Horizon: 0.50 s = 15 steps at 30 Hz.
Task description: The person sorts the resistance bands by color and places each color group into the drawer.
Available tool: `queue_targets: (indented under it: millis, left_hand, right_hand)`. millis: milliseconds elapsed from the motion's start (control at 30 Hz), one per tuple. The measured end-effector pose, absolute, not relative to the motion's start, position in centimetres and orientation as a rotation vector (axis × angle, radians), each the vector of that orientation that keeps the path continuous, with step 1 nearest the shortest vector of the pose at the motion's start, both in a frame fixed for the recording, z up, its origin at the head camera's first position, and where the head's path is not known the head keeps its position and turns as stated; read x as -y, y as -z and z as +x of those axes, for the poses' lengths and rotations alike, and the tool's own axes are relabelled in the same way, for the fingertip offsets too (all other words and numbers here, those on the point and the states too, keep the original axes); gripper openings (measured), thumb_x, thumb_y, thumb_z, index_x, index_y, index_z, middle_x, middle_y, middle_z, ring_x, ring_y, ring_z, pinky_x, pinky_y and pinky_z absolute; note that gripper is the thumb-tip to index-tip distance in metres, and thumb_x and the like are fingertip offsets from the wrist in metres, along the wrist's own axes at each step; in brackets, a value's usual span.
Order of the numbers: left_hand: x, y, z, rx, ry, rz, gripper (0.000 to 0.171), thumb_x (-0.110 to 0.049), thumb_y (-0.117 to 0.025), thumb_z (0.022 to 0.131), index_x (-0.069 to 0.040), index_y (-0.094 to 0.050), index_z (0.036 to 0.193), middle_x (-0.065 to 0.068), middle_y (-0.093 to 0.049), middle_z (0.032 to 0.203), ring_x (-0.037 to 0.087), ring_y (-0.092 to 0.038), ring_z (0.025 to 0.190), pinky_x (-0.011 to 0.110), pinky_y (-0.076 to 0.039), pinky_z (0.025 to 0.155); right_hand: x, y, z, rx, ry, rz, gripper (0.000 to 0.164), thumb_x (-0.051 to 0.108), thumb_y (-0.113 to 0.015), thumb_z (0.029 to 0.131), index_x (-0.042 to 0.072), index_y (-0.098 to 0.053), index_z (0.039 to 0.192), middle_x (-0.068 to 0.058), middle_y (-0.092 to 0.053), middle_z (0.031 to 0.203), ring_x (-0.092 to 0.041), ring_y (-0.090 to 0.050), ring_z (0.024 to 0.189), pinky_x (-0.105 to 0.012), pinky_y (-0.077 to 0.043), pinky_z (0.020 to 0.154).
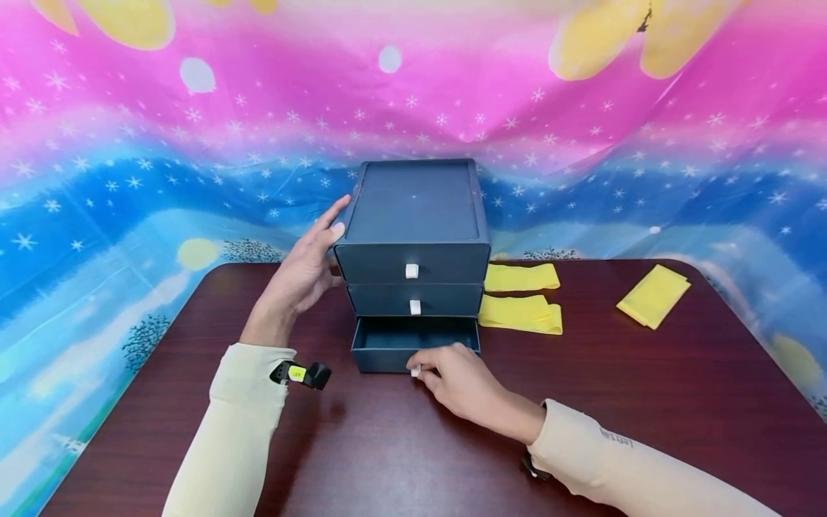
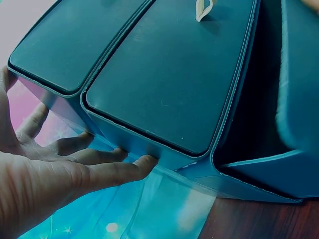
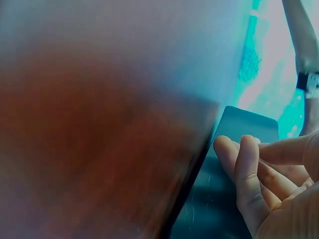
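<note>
A dark blue three-drawer box [image 1: 413, 205] stands on the table, each drawer front bearing a small white pull tab. The bottom drawer [image 1: 381, 361] is pulled part way out, and the part of its inside that shows holds nothing. My right hand [image 1: 461, 384] pinches that drawer's white pull tab [image 1: 416, 372] between thumb and fingers. Against the box's left side rests my left hand [image 1: 300, 276], fingers spread. In the left wrist view, the left hand's fingertips [image 2: 147, 162] touch the side wall. The upper drawer [image 1: 375, 264] and middle drawer [image 1: 381, 300] are closed.
Right of the box lie two yellow strips, a rear folded strip [image 1: 526, 276] and a nearer folded strip [image 1: 523, 314]. Farther right is a folded yellow piece [image 1: 654, 296]. A patterned cloth [image 1: 452, 136] hangs behind the dark red wooden table [image 1: 646, 402].
</note>
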<state>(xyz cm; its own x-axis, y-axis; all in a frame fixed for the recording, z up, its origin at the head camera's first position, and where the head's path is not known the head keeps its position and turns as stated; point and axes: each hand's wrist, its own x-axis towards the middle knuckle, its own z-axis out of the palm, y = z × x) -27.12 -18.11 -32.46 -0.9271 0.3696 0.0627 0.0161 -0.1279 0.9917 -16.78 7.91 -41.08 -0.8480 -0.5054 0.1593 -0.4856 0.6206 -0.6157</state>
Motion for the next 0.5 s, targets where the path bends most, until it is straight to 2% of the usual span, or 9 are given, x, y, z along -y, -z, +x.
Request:
queue_targets:
  millis: [300,500]
  left_hand:
    - [18.2,32.4,-27.1,-1.907,-2.149,0.442,0.058,-0.041,-0.044,0.111,-0.047,-0.023,0.165,0.007,-0.02,0.171,0.053,-0.041,0.144,0.079,-0.026,0.114]
    - [18.1,32.5,-27.1,-1.901,-2.146,0.445,0.057,-0.041,-0.044,0.111,-0.048,-0.024,0.164,0.008,-0.021,0.172,0.053,-0.042,0.143,0.079,-0.025,0.114]
  right_hand:
    - [-8.2,40.9,-13.7,-2.709,1.066,-0.852,0.017,0.004,-0.069,0.099,0.012,-0.082,0.107,0.0,-0.08,0.101,0.001,-0.05,0.062,-0.02,-0.042,0.056]
    - [-8.3,40.8,-12.5,-2.692,1.103,-0.867,0.016,0.002,-0.069,0.098,0.011,-0.081,0.104,0.0,-0.08,0.097,0.003,-0.05,0.064,-0.019,-0.044,0.059]
